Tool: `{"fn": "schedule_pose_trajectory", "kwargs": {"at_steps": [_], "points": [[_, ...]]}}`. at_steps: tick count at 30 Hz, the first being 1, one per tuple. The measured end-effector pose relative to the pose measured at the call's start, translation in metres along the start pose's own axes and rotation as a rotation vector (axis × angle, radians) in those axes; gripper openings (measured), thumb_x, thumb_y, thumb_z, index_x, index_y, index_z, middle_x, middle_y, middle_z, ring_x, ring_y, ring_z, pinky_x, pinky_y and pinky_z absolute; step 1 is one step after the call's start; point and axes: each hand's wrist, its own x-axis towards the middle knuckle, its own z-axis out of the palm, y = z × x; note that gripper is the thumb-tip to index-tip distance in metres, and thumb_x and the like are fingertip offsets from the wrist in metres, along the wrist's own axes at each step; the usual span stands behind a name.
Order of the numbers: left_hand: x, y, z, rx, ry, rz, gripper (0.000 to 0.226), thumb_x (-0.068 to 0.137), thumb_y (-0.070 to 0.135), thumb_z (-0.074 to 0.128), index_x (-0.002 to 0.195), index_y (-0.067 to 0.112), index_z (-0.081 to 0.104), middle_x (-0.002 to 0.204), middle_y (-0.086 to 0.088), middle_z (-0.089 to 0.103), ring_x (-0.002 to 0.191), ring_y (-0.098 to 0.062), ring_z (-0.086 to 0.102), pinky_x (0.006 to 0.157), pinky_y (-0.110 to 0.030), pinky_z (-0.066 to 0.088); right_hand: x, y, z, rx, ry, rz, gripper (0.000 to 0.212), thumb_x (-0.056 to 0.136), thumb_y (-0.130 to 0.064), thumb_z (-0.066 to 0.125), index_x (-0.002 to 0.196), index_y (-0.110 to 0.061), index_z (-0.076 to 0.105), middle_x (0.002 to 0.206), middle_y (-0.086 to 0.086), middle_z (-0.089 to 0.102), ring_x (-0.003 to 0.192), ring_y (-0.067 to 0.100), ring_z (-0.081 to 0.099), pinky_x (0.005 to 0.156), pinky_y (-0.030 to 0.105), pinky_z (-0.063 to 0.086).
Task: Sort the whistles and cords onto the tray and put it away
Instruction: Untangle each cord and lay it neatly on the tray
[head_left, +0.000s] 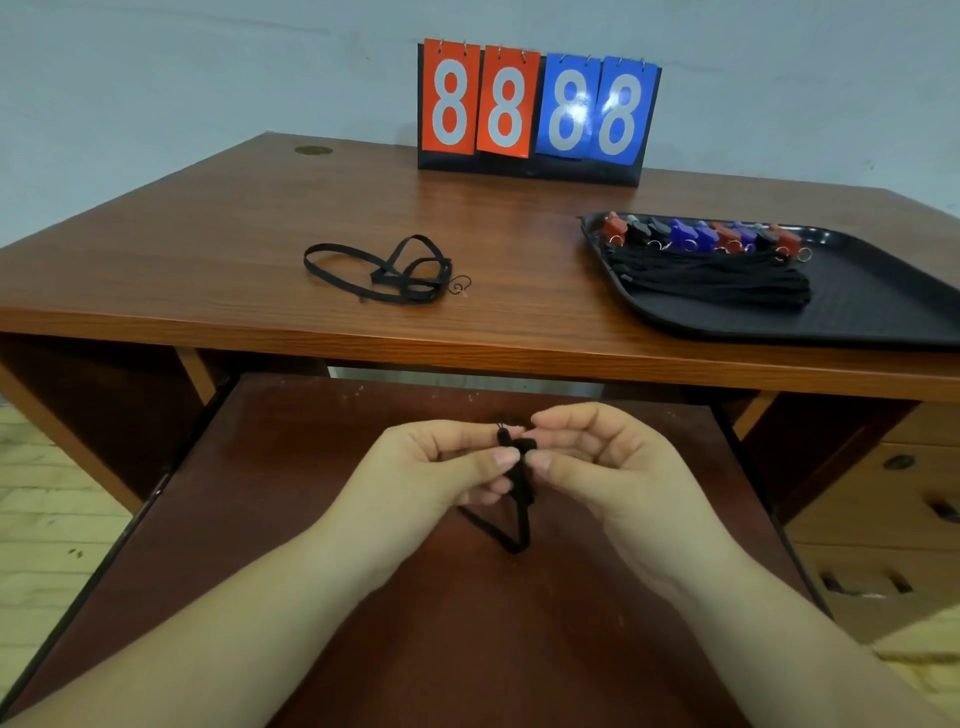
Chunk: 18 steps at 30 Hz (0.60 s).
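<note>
Over the pulled-out keyboard shelf (322, 519), my left hand (441, 467) and my right hand (602, 462) both pinch a folded black cord (519, 514) between thumbs and fingers; its lower loop dangles below them. On the desk (234, 234) lies another black cord (384, 273), loosely tangled, with a small metal ring at its right end. A black tray (872, 296) at the right holds a row of several red, black and blue whistles (696, 235) and a bundle of black cords (717, 280) in front of them.
A flip scoreboard (535, 109) reading 88 88 stands at the desk's back edge against the wall. Wooden drawers (883, 514) sit under the desk on the right. A cable hole (313, 150) is at the back left.
</note>
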Motion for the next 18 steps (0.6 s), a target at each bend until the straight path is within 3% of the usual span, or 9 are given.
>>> {"fn": "schedule_pose_trajectory", "kwargs": {"at_steps": [9, 14, 18], "points": [[-0.0016, -0.0023, 0.0026, -0.005, -0.029, -0.004, 0.012, 0.069, 0.02, 0.069, 0.078, 0.02, 0.077, 0.074, -0.002, 0.074, 0.069, -0.007, 0.067, 0.068, -0.02, 0.055, 0.0004, 0.0046, 0.0025, 0.006, 0.034, 0.041, 0.023, 0.058, -0.024, 0.074, 0.08, -0.019, 0.068, 0.068, 0.0, 0.067, 0.062, 0.01, 0.06, 0.059, 0.021, 0.049], [-0.0036, 0.0001, 0.0035, -0.022, -0.092, -0.008, 0.012, 0.064, 0.025, 0.07, 0.074, 0.023, 0.077, 0.071, 0.001, 0.071, 0.068, -0.008, 0.065, 0.07, -0.022, 0.055, -0.0002, 0.0085, -0.0003, -0.05, 0.04, 0.138, 0.037, 0.055, -0.037, 0.077, 0.086, -0.019, 0.069, 0.076, -0.001, 0.065, 0.078, 0.018, 0.061, 0.075, 0.03, 0.051], [-0.0041, 0.0025, 0.0029, -0.011, -0.116, 0.031, 0.011, 0.062, 0.03, 0.071, 0.071, 0.024, 0.075, 0.061, 0.004, 0.064, 0.061, -0.005, 0.058, 0.064, -0.018, 0.05, -0.0013, 0.0083, 0.0023, -0.074, -0.026, 0.182, 0.041, 0.065, -0.045, 0.076, 0.095, -0.018, 0.068, 0.091, 0.008, 0.069, 0.09, 0.026, 0.065, 0.087, 0.04, 0.051]]}}
